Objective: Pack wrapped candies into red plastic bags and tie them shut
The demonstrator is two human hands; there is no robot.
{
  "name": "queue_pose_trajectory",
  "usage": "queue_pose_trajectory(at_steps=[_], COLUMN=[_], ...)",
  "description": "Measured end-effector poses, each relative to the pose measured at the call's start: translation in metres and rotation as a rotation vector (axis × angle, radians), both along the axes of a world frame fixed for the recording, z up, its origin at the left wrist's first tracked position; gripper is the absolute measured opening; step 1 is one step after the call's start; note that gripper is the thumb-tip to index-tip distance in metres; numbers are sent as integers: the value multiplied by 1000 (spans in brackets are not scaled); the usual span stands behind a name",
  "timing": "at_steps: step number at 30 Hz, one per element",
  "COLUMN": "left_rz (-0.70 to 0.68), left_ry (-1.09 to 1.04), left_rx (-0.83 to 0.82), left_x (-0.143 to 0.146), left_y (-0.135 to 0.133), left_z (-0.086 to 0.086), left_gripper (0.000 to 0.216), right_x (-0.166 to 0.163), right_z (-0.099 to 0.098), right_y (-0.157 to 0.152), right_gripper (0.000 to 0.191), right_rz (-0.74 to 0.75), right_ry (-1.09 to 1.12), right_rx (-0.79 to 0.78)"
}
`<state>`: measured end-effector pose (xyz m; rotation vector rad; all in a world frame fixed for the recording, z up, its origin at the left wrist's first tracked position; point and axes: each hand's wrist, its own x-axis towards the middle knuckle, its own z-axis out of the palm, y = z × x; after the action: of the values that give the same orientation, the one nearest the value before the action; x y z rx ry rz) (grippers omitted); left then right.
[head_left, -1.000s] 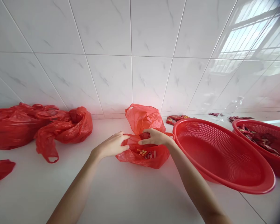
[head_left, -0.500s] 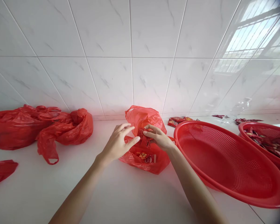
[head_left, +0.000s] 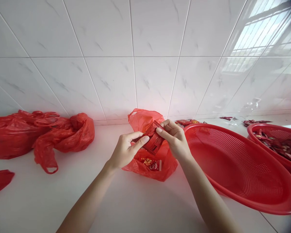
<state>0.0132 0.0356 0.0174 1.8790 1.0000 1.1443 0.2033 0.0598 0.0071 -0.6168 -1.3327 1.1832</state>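
Both my hands hold a small red packet [head_left: 154,139] just above an open red plastic bag [head_left: 149,161] on the white counter. My left hand [head_left: 126,149] pinches the packet's left end with thumb and fingers. My right hand [head_left: 176,139] grips its upper right edge with closed fingers. Inside the bag lies another packet [head_left: 151,163] with yellow and white print. The bag's far handle [head_left: 140,118] stands up behind my hands.
A large red perforated basket [head_left: 237,168] sits just right of the bag. A second red basket [head_left: 278,142] farther right holds several packets. Loose packets [head_left: 184,122] lie by the tiled wall. Crumpled red bags [head_left: 38,132] are heaped at the left, another [head_left: 0,179] at the left edge.
My hands left the bag's rim, lifted a red packet out of it and raised it. The left hand, open half a second ago, now pinches the packet too.
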Motion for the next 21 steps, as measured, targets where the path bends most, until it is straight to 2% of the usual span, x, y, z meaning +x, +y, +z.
queue_pose_trajectory(at_steps=[5, 12, 14, 17, 21], left_rz=[1, 121, 132, 80, 12], left_ry=[-61, -176, -187, -221, -279], left_rx=[63, 112, 100, 17, -39], left_x=[2, 9, 9, 8, 7], left_y=[-9, -13, -12, -11, -9], left_z=[1, 0, -1, -3, -5], left_gripper=[33, 35, 37, 41, 40], right_x=[2, 6, 6, 6, 8], right_z=[7, 12, 13, 13, 13], right_y=[-9, -9, -9, -11, -12], right_gripper=[21, 17, 17, 17, 17], right_rz=[6, 102, 85, 31, 38], right_ry=[54, 37, 33, 48, 29], right_rx=[-36, -48, -32, -12, -12])
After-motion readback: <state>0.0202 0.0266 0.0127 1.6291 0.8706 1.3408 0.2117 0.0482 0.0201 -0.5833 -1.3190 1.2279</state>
